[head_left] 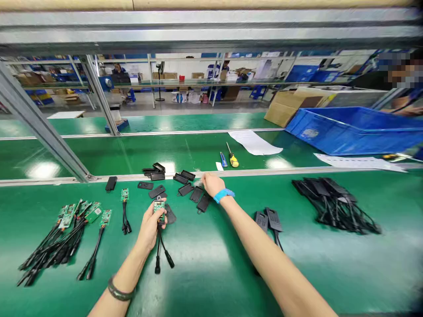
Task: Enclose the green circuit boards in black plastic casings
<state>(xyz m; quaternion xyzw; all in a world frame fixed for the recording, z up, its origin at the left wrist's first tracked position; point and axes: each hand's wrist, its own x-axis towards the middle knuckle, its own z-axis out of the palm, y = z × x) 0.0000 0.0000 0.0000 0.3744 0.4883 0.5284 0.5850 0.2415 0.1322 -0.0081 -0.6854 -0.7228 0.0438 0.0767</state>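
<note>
My left hand (152, 224) is closed around a green circuit board (159, 207) seated in a black plastic case half, its thumb on the board. Two black cables (158, 253) with connectors hang below it. Farther out, my right hand (212, 184) reaches to the table's rear rail, fingers bent down and together beside a small whitish, see-through item (198, 182). What the fingertips hold, if anything, is too small to make out. Black case pieces (185, 189) lie beside that hand, and more flat covers (157, 191) lie behind my left hand.
Circuit boards with cables (66, 237) are piled at left. Cased units (272, 220) lie right of my right forearm, with a larger bundle (330, 202) beyond. Past the rail are a yellow screwdriver (233, 159), a blue cutter (224, 159), paper (256, 143) and a blue bin (357, 132).
</note>
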